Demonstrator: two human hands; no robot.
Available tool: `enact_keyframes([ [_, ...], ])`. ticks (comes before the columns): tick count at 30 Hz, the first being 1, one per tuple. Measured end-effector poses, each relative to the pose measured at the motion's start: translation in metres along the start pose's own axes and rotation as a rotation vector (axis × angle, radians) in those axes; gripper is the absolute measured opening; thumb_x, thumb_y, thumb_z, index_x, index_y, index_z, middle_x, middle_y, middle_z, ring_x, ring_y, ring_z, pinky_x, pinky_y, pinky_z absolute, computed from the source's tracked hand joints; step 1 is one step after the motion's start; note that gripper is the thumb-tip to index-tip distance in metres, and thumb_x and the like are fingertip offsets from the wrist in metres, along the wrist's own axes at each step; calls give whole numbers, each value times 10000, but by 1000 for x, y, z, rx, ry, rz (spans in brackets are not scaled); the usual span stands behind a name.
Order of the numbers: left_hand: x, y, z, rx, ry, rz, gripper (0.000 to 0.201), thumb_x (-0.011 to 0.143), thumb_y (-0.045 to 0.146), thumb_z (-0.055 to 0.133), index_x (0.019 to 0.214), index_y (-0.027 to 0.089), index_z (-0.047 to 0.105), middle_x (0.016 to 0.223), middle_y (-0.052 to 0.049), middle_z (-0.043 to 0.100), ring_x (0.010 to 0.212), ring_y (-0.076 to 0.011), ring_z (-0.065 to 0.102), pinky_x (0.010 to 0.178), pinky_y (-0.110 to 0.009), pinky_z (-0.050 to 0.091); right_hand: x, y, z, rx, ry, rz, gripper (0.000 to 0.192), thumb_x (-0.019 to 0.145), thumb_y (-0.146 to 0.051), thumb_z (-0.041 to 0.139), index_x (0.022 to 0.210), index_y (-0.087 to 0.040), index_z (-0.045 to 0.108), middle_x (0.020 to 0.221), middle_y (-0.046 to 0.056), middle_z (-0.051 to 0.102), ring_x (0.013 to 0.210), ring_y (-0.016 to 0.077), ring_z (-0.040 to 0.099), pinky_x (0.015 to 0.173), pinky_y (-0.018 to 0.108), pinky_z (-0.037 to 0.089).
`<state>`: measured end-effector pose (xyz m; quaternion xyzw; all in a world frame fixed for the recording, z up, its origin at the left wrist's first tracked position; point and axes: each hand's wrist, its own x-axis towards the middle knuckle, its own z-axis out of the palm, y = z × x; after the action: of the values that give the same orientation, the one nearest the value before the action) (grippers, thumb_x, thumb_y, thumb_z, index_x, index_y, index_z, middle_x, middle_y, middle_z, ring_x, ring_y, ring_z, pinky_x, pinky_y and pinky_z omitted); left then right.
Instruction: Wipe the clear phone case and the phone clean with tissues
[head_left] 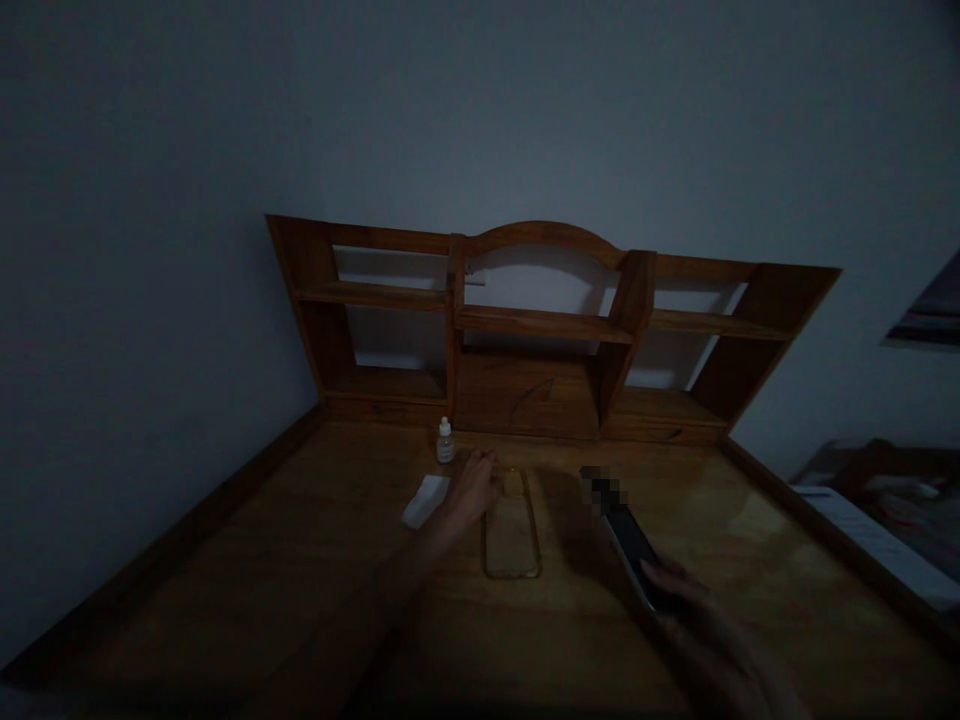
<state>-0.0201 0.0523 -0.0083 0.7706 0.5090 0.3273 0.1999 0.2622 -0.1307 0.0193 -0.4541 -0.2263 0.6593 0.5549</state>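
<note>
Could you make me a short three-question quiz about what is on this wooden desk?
1. True or false: the right hand holds a dark phone.
2. Which thing is the left hand touching? A) small dropper bottle B) clear phone case C) white cloth
3. Fill in: the bottle stands at the foot of the wooden ____ at the back of the desk.

Key: 1 true; 2 B, at the case's far end; 3 shelf unit.

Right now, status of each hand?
Left hand: open, fingers resting at the top edge of the clear phone case on the desk.
Right hand: closed on the phone.
</note>
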Motion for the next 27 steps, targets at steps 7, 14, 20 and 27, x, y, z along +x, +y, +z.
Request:
enact_keyframes([
  [7, 12, -15, -1, 0, -33, -8, 249, 755, 89, 607, 965, 173, 712, 961, -73, 707, 884, -190, 642, 809, -296, 490, 26, -21, 31, 113, -69, 104, 282, 758, -6, 675, 1032, -71, 689, 962, 130, 771, 833, 216, 756, 765, 274, 620],
  [14, 14, -16, -8, 11, -36, -35, 218, 723, 78, 582, 872, 157, 722, 840, -52, 721, 770, -165, 636, 703, -247, 473, 85, -52, 46, 196, -202, 203, 251, 905, -133, 581, 1126, -17, 599, 1039, 187, 742, 955, 247, 738, 901, 376, 586],
  [20, 9, -17, -9, 23, -67, -13, 202, 705, 107, 580, 827, 167, 729, 813, -41, 708, 730, -163, 621, 662, -242, 452, 110, -51, 52, 196, -391, 120, 384, 976, -400, 511, 1223, -116, 585, 1113, 128, 732, 996, 247, 721, 936, 442, 538],
  [27, 3, -17, -5, 18, -29, 17, 211, 746, 100, 528, 807, 178, 715, 887, -50, 674, 849, -175, 606, 789, -272, 464, 103, -39, 50, 87, -428, 149, 503, 970, -518, 425, 1206, -111, 602, 1125, 173, 721, 991, 257, 717, 988, 470, 477],
])
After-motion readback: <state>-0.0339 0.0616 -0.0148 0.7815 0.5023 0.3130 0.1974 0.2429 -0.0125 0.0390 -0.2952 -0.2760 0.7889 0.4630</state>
